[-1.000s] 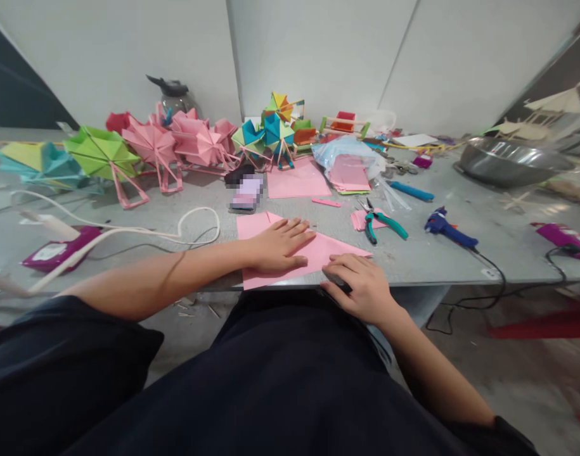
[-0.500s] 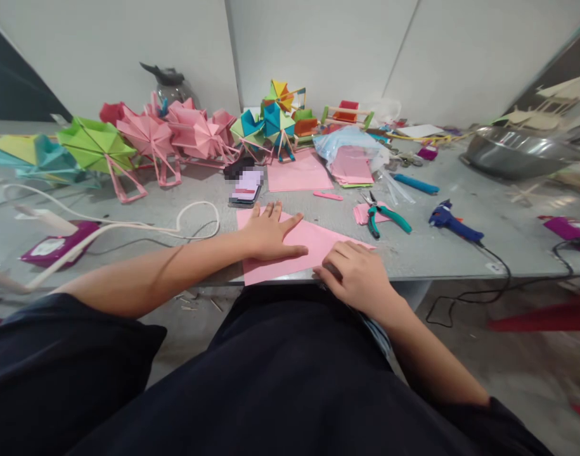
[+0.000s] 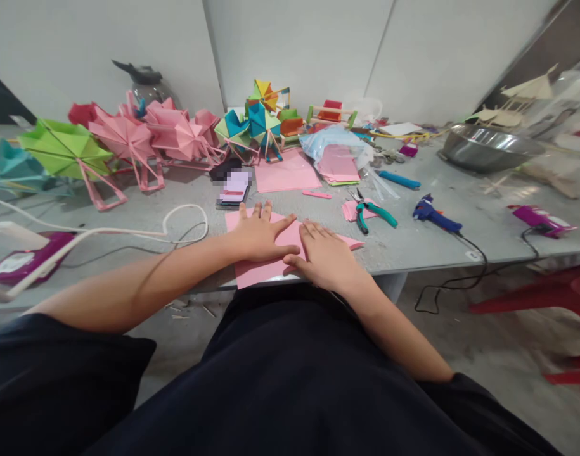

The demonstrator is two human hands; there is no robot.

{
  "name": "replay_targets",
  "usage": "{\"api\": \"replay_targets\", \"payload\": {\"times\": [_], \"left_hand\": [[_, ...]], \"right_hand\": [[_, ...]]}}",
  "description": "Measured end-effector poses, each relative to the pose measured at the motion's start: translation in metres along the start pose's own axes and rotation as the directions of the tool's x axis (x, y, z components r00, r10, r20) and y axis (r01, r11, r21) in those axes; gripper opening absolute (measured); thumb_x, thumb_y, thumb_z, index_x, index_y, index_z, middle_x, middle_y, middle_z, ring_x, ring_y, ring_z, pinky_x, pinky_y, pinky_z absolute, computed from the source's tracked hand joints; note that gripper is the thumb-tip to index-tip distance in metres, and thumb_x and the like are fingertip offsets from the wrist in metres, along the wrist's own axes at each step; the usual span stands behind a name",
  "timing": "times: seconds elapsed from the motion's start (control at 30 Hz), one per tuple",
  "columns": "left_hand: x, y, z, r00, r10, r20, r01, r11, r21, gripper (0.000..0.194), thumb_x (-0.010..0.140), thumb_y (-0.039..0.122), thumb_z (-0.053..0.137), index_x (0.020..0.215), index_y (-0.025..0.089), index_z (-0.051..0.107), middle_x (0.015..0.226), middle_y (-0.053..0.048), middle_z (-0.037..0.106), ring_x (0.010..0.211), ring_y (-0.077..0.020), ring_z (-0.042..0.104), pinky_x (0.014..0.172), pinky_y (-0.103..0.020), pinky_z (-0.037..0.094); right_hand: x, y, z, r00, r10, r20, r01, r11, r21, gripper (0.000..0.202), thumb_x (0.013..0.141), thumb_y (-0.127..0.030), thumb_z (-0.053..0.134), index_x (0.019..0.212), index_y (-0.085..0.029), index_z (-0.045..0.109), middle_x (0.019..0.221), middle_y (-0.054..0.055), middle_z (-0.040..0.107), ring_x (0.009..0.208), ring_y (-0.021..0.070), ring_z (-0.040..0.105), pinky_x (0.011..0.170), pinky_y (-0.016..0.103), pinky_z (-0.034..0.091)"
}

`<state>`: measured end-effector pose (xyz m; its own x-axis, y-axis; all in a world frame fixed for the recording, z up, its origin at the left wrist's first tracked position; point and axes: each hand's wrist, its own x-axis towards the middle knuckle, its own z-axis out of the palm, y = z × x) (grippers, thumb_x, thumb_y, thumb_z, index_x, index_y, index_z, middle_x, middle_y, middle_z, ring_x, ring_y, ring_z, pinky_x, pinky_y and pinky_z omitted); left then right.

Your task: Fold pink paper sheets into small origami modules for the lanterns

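A sheet of pink paper (image 3: 250,273), tapering to a point at the right, lies at the table's front edge. My left hand (image 3: 261,236) rests flat on it with the fingers spread. Beside it, my right hand (image 3: 325,253) is laid flat on the paper's right half, fingers stretched out and close together; its thumb tip is near the left thumb. Both palms hide much of the sheet. Just beyond the paper are a phone (image 3: 235,187) and a pink strip (image 3: 317,194). Teal-handled pliers (image 3: 364,212) lie to the right on small pink paper pieces (image 3: 350,211).
Folded-paper wheels, pink (image 3: 123,136) and green (image 3: 64,149), line the back left. A blue glue gun (image 3: 435,214) and a metal bowl (image 3: 484,149) are to the right. A white cable (image 3: 128,232) curls at the left. More pink sheets (image 3: 287,174) lie behind the phone.
My right hand has gone from curled at the paper's right part to stretched flat, further left and up beside my left hand. The left hand stays spread on the paper. The view has turned slightly right.
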<state>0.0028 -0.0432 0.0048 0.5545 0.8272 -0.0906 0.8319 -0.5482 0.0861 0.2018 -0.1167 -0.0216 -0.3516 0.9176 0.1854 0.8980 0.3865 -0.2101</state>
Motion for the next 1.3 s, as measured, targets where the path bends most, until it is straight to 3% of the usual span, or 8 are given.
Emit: {"api": "replay_targets", "payload": {"times": [0.43,0.57,0.67,0.77,0.87,1.03,1.13,1.3], "left_hand": [[0.001,0.0,-0.001,1.0,0.001,0.001,-0.001,1.0,0.013,0.105,0.089,0.095,0.051,0.176,0.041,0.027,0.184,-0.017,0.024,0.165,-0.0616,0.019,0.125,-0.084,0.004],[0.002,-0.002,-0.001,1.0,0.002,0.007,-0.002,1.0,0.007,0.106,0.088,0.096,0.051,0.176,0.041,0.028,0.184,-0.017,0.024,0.164,-0.063,0.018,0.124,-0.085,0.002],[0.003,-0.002,-0.001,1.0,0.002,0.014,-0.002,1.0,0.003,0.107,0.087,0.097,0.05,0.176,0.041,0.028,0.184,-0.018,0.025,0.165,-0.0623,0.017,0.124,-0.085,0.001],[0.002,-0.003,0.001,1.0,-0.003,-0.008,0.003,1.0,-0.024,0.109,0.085,0.098,0.052,0.175,0.04,0.032,0.183,-0.019,0.026,0.165,-0.0616,0.018,0.123,-0.086,-0.001],[0.0,-0.002,0.002,0.998,-0.018,-0.062,0.016,0.999,-0.04,0.106,0.089,0.094,0.052,0.174,0.033,0.037,0.181,-0.023,0.029,0.166,-0.0583,0.02,0.123,-0.088,0.0],[0.002,-0.004,-0.002,0.984,-0.045,-0.172,0.036,0.998,-0.06,0.068,0.101,0.066,0.054,0.153,0.022,0.059,0.164,-0.023,0.056,0.155,-0.0467,0.047,0.126,-0.082,0.016],[0.008,-0.017,-0.011,0.959,-0.074,-0.274,0.042,0.992,-0.12,0.036,0.101,0.042,0.055,0.12,0.019,0.076,0.135,-0.019,0.076,0.134,-0.041,0.065,0.125,-0.074,0.031],[0.013,-0.046,-0.037,0.925,-0.065,-0.374,-0.08,0.93,-0.36,0.019,0.095,0.03,0.062,0.091,0.019,0.077,0.094,-0.008,0.082,0.091,-0.0264,0.076,0.089,-0.041,0.057]], "right_hand": [[-0.104,0.05,-0.013,0.939,0.21,-0.272,-0.255,0.956,-0.144,0.069,0.109,-0.067,0.047,0.148,-0.012,0.067,0.153,0.025,0.068,0.142,0.0435,0.064,0.112,0.062,0.054],[-0.101,0.047,-0.022,0.826,0.261,-0.5,-0.328,0.943,-0.05,0.046,0.11,-0.057,0.052,0.119,-0.018,0.077,0.123,0.021,0.081,0.115,0.0405,0.076,0.096,0.056,0.059],[-0.084,0.041,-0.025,0.755,0.189,-0.628,-0.208,0.977,0.044,0.033,0.11,-0.045,0.053,0.105,-0.022,0.076,0.113,0.018,0.081,0.107,0.0358,0.076,0.096,0.051,0.058],[-0.054,0.036,-0.027,0.853,0.084,-0.515,-0.064,0.996,0.055,0.028,0.108,-0.041,0.055,0.113,-0.022,0.075,0.116,0.016,0.08,0.111,0.0351,0.074,0.099,0.049,0.057],[-0.012,0.037,-0.032,0.976,0.049,-0.211,-0.052,0.999,-0.008,0.037,0.103,-0.044,0.063,0.131,-0.021,0.071,0.127,0.017,0.078,0.116,0.036,0.073,0.095,0.047,0.057],[0.04,0.044,-0.05,0.98,0.06,0.192,-0.07,0.997,0.045,0.054,0.083,-0.048,0.087,0.128,-0.022,0.071,0.113,0.01,0.081,0.095,0.0288,0.075,0.076,0.035,0.052],[0.045,0.05,-0.06,0.971,0.004,0.24,-0.028,0.995,0.1,0.015,0.089,-0.035,0.079,0.091,-0.022,0.071,0.089,0.004,0.078,0.078,0.0212,0.069,0.065,0.031,0.042],[0.046,0.063,-0.085,0.996,-0.049,0.071,0.045,0.997,0.055,0.018,0.095,-0.03,0.069,0.079,-0.022,0.064,0.077,0.002,0.072,0.069,0.0182,0.061,0.063,0.032,0.037]]}}
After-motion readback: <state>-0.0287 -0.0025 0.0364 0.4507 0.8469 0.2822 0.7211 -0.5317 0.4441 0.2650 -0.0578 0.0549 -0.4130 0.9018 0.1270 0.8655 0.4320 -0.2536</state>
